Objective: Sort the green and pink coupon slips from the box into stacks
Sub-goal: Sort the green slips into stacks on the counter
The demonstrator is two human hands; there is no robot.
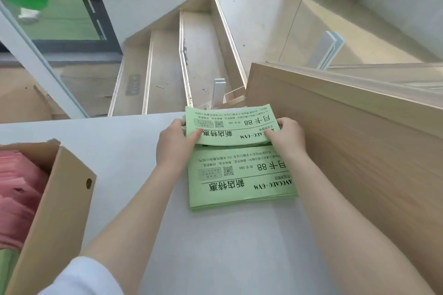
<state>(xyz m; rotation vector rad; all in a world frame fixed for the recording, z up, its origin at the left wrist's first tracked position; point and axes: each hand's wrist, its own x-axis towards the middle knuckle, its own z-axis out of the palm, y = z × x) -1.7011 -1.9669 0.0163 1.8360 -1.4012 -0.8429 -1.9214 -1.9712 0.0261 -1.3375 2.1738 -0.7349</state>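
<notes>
While gripped at both short ends by curled fingers (199, 132), green slips (230, 127) crosswise, print inverted

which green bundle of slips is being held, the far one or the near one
The far green bundle, gripped by the left hand and right hand; the near green stack lies flat, ungripped.

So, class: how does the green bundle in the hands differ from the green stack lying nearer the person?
The bundle is gripped at both ends by the left hand and right hand; the stack lies untouched. The bundle's near edge overlaps the stack's far edge. The bundle bows slightly; the stack is flat. Both are green with the same print.
</notes>
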